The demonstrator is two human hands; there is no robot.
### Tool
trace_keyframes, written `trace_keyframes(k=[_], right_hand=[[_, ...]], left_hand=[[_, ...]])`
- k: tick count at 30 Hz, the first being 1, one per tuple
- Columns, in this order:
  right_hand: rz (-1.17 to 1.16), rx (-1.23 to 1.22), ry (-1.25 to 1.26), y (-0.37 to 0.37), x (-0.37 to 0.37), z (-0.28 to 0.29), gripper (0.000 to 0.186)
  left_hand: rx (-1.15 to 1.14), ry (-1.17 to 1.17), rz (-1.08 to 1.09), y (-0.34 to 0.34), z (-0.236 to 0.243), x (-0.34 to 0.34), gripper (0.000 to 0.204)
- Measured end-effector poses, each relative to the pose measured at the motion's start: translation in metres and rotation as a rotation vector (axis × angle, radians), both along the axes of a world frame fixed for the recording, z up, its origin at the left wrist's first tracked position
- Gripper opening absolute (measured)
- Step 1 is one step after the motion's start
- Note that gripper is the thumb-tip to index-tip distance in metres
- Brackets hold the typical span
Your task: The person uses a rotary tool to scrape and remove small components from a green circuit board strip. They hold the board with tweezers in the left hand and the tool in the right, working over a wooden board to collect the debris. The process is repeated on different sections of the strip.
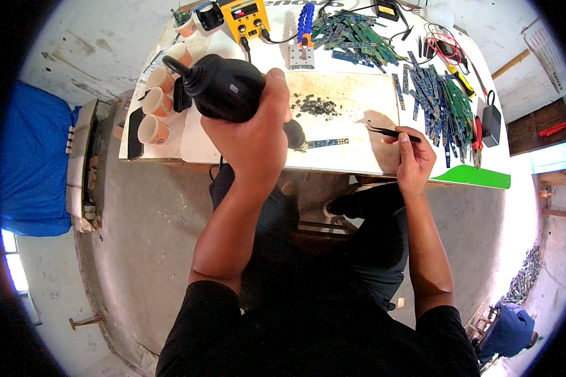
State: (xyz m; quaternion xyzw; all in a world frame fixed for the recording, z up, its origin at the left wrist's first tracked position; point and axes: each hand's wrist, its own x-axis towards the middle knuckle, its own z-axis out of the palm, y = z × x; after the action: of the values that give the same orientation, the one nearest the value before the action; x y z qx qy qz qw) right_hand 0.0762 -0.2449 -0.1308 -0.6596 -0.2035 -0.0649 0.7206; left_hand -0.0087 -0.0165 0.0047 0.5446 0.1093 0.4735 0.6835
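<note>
Narrow circuit strip, blue with pale pads along it, laid flat near the front edge of the work area, its long side running roughly left to right. Its left end is overlapped in view by the dark lower end of a thick black corded tool; whether the two touch cannot be told.

The tool is grasped in the left hand, fingers wrapped round the body, thumb laid up along its side. Black tweezers are pinched between thumb and fingers of the right hand, to the right of the strip. The tips are pointed left, above a pale wooden board; nothing can be made out between them. A shadow is cast on the board around them.

Small dark chips are scattered in a loose heap on the board, beyond the strip.

Farther out on the white table: one heap of circuit strips is piled at the far side, a second heap at the right. Beside the latter, red-handled pliers and a black adapter are set down. A yellow control unit with a lit display is stood at the far left, a blue jointed hose to its right. Paper cups are lined up along the left edge.

Beyond the table, at far left, a blue cover is seen.
</note>
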Motion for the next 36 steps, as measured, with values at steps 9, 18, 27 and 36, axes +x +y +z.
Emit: trace_keyframes(k=[9,18,27,36], right_hand=[[-0.006,-0.005,0.012,0.001,-0.001,0.000,0.019],[-0.013,0.011,-0.039,0.003,0.001,-0.003,0.020],[-0.039,-0.010,-0.032,0.004,0.000,-0.002,0.018],[-0.044,-0.019,-0.035,0.003,0.001,-0.004,0.018]], left_hand=[[-0.075,-0.026,-0.009,-0.005,-0.002,0.000,0.015],[-0.068,-0.051,-0.022,-0.003,-0.009,0.003,0.016],[-0.064,-0.052,0.064,0.001,-0.010,0.006,0.017],[-0.078,0.004,-0.014,0.011,-0.019,0.001,0.036]])
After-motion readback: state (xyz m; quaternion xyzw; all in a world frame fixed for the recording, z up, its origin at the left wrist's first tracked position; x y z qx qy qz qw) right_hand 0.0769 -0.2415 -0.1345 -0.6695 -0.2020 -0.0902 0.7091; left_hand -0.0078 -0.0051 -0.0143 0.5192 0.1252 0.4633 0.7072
